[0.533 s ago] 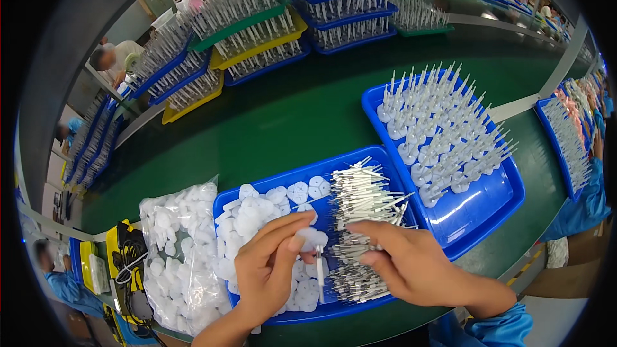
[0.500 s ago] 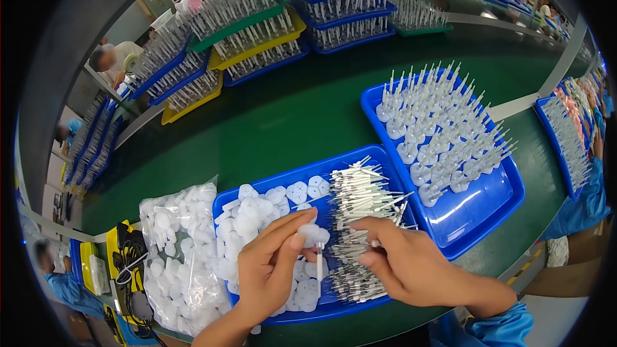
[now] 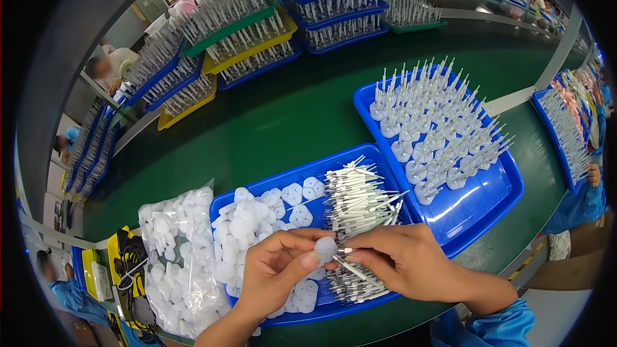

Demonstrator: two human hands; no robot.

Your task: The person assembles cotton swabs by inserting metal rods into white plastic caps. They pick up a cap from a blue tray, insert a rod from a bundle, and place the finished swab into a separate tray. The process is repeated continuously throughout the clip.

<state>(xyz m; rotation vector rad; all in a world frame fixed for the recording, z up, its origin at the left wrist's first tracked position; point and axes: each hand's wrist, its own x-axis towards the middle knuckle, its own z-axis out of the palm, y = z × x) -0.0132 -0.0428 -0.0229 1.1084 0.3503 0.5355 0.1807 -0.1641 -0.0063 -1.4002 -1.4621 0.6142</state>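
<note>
Pinched between thumb and fingers of my left hand (image 3: 275, 273) is a translucent white plastic disc (image 3: 325, 249), tilted with its round face toward me. A thin white stick (image 3: 350, 268) slants from beside it toward the lower right. My right hand (image 3: 408, 262) is closed with its fingertips on the short white end of another stick (image 3: 345, 250), right against the disc's edge; the rest of that piece is hidden. Both hands are above a blue tray (image 3: 360, 153) with loose white petal-shaped discs (image 3: 247, 222) on its left and a heap of white sticks (image 3: 360, 196) on its right.
To the right, a second blue tray (image 3: 475, 215) bears rows of discs with upright sticks (image 3: 437, 122). A clear bag of white discs (image 3: 177, 250) lies at left, beside black cables (image 3: 132, 270). Stacked filled trays (image 3: 334, 19) line the far side. Other people work around the bench.
My left hand has turned the disc, so its face shows. My right hand has moved left from the stick heap to meet it, its fingers now closed on a stick end.
</note>
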